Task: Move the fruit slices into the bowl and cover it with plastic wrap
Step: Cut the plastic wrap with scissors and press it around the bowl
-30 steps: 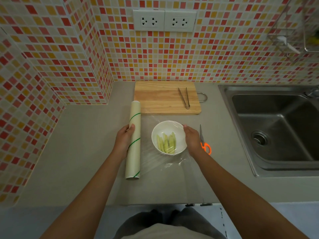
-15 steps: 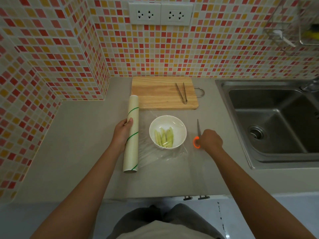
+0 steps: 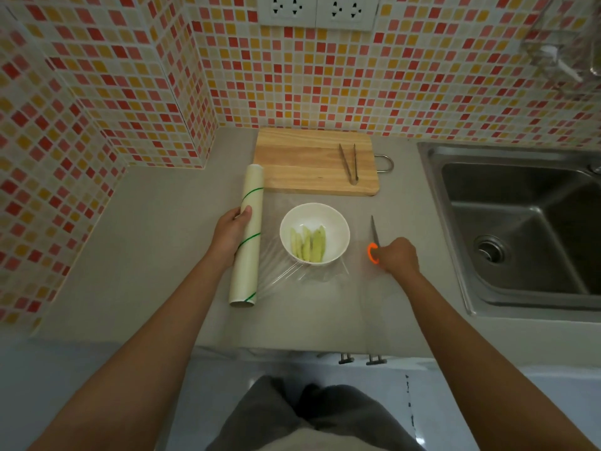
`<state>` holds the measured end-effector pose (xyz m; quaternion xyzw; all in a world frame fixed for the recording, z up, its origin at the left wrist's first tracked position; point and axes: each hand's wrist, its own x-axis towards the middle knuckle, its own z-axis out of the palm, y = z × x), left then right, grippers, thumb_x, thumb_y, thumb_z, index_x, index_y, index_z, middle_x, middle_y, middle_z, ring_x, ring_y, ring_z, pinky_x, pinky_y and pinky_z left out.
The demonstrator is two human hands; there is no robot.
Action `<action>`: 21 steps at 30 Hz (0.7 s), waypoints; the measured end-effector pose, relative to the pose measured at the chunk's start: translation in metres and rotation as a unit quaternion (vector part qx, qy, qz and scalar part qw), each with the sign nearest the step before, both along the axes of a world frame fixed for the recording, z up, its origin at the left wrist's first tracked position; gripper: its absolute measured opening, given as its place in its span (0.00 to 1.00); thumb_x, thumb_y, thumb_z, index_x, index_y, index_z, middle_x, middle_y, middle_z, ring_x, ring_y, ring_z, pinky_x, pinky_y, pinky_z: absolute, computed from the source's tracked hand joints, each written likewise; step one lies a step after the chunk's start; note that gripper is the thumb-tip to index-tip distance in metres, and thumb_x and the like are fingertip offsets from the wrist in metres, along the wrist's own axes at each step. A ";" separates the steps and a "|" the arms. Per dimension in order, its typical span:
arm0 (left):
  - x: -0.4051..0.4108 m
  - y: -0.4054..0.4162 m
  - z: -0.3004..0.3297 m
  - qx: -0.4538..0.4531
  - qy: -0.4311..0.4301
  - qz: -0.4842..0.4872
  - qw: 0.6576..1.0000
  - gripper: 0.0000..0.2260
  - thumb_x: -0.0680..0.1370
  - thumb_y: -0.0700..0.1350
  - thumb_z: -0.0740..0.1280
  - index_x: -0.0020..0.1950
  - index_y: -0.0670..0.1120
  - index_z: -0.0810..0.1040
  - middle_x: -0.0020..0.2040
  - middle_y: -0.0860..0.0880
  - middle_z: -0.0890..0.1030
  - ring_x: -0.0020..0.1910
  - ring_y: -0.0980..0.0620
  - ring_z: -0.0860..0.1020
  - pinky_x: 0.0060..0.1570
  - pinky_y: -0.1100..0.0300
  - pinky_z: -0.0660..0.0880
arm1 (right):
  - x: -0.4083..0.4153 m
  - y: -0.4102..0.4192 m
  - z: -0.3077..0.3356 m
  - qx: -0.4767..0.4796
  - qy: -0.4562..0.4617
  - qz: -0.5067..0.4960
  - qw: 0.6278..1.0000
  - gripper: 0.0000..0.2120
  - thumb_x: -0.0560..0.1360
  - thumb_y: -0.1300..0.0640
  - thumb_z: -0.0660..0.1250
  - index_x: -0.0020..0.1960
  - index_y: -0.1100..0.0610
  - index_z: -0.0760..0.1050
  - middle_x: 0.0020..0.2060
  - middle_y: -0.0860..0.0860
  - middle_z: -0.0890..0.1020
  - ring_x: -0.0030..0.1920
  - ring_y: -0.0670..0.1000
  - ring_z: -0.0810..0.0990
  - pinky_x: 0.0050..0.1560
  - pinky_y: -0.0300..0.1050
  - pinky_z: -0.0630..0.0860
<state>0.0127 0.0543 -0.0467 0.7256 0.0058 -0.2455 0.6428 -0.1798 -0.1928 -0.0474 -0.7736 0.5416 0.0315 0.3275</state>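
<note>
A white bowl [image 3: 314, 219] stands in the middle of the grey counter with several pale green fruit slices [image 3: 309, 244] in it. A sheet of clear plastic wrap [image 3: 286, 271] stretches from the roll across the bowl and lies crumpled at its near side. My left hand [image 3: 231, 232] grips the long roll of plastic wrap [image 3: 247, 236], which lies left of the bowl. To the right of the bowl my right hand [image 3: 397, 257] curls round the orange handles of the scissors [image 3: 374, 239], whose blades point away from me.
A wooden cutting board [image 3: 302, 162] lies behind the bowl with metal tongs [image 3: 349, 162] on its right part. A steel sink [image 3: 523, 222] takes up the right side. Tiled walls close the back and left. The counter's front edge [image 3: 292, 349] is near me.
My right hand left the bowl's right rim, moved right to the scissors and closed on their orange handles. My left hand stayed on the roll.
</note>
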 end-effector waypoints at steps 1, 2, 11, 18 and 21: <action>0.000 -0.001 0.001 -0.006 0.003 0.000 1.000 0.08 0.79 0.50 0.65 0.49 0.46 0.79 0.42 0.44 0.78 0.37 0.48 0.76 0.41 0.53 0.76 | -0.001 -0.001 0.000 0.013 -0.014 -0.007 1.000 0.17 0.72 0.49 0.69 0.39 0.64 0.75 0.36 0.59 0.76 0.41 0.59 0.79 0.44 0.49 0.77; 0.000 -0.001 0.002 -0.014 0.007 0.000 1.000 0.08 0.79 0.49 0.65 0.49 0.46 0.79 0.41 0.44 0.78 0.35 0.48 0.76 0.40 0.53 0.76 | -0.001 0.000 0.002 0.029 -0.029 -0.017 0.999 0.18 0.73 0.48 0.68 0.39 0.64 0.75 0.35 0.59 0.76 0.39 0.58 0.77 0.44 0.50 0.77; 0.007 -0.002 0.010 -0.022 0.000 -0.003 1.000 0.09 0.79 0.48 0.64 0.53 0.44 0.78 0.44 0.44 0.78 0.37 0.49 0.76 0.43 0.53 0.75 | -0.009 0.091 0.059 0.289 -0.220 -0.019 0.932 0.07 0.75 0.58 0.65 0.41 0.59 0.78 0.29 0.53 0.80 0.18 0.46 0.70 0.23 0.36 0.63; 0.013 -0.002 0.009 -0.010 -0.009 -0.020 1.000 0.11 0.79 0.49 0.64 0.54 0.43 0.78 0.46 0.44 0.78 0.40 0.49 0.76 0.44 0.55 0.74 | -0.031 0.161 0.058 0.405 -0.190 0.033 0.894 0.11 0.76 0.52 0.66 0.42 0.60 0.77 0.29 0.53 0.79 0.21 0.47 0.68 0.25 0.37 0.61; 0.014 -0.003 0.009 -0.015 -0.008 -0.023 1.000 0.11 0.79 0.49 0.64 0.54 0.42 0.79 0.42 0.46 0.78 0.38 0.51 0.76 0.42 0.56 0.74 | -0.041 0.173 0.060 0.403 -0.167 0.044 0.899 0.16 0.75 0.46 0.67 0.40 0.60 0.77 0.28 0.52 0.80 0.21 0.47 0.69 0.27 0.39 0.64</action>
